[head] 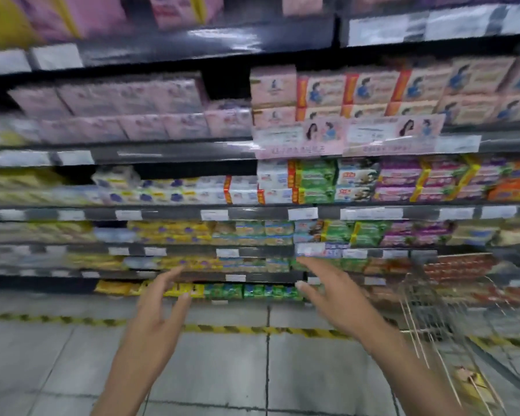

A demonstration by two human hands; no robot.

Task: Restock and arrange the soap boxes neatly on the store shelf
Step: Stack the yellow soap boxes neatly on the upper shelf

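Note:
Both my hands are stretched out in front of the store shelves, empty. My left hand [159,304] has its fingers straight and slightly spread, palm turned inward. My right hand [330,295] mirrors it, fingers extended toward the low shelves. Neither hand touches a box. Behind them, low shelves hold rows of soap boxes: green ones [252,291] on the bottom shelf, yellow ones [174,231] higher up, white and blue ones [174,189] above those. Pink soap boxes [324,91] fill the upper shelf. The picture is blurred.
A wire shopping cart [427,307] stands at the right, close to my right arm. Black shelf edges with white price tags [213,214] run across. A yellow and black striped line [237,328] marks the tiled floor before the shelves.

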